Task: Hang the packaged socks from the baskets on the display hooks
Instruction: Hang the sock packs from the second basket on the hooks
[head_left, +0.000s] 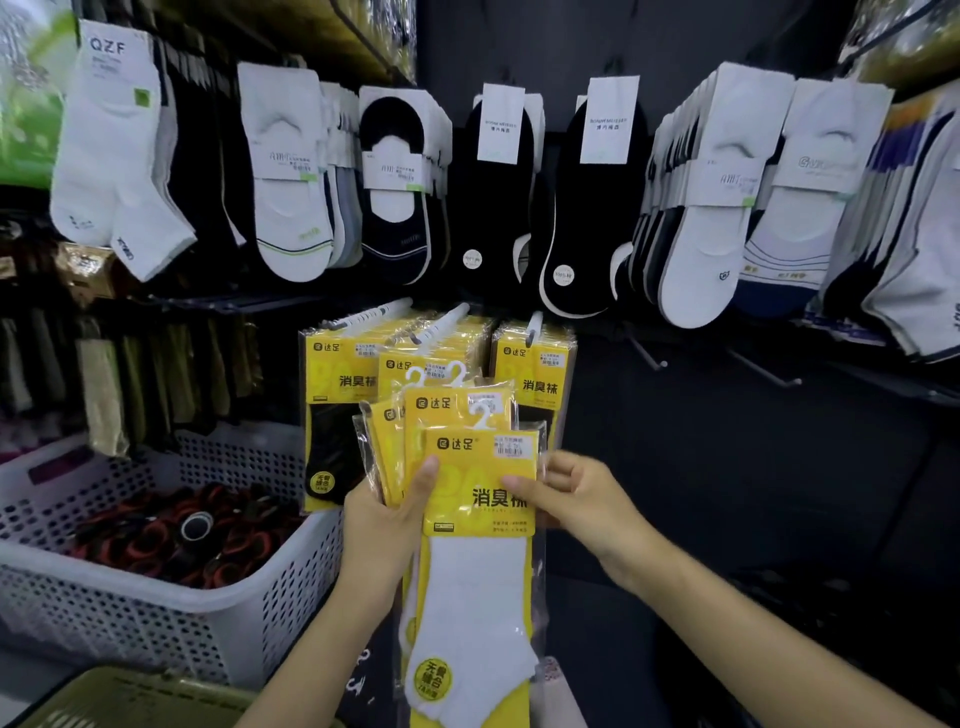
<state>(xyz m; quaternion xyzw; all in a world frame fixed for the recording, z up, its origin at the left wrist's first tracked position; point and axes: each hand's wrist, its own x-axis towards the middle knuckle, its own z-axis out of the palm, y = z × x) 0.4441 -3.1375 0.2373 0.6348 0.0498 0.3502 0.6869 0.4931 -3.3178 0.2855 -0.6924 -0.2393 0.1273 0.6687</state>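
At left, basket (130, 613) (white) holds dark bundles (156, 535).

Bright, even light from above falls on the hanging white socks (291, 171) and the yellow packets (480, 480), whose clear wrap shows faint glare. The dark wall (727, 467) at lower right lies in shadow. Wide-angle distortion bends the edges; the upper corners are blurred.

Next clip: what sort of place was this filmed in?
Probably a shop's sock display. Carded socks hang in rows, yellow packaged socks fill a lower row, and a perforated white basket of stock sits at the left. The left hand and right hand hold more yellow packs.
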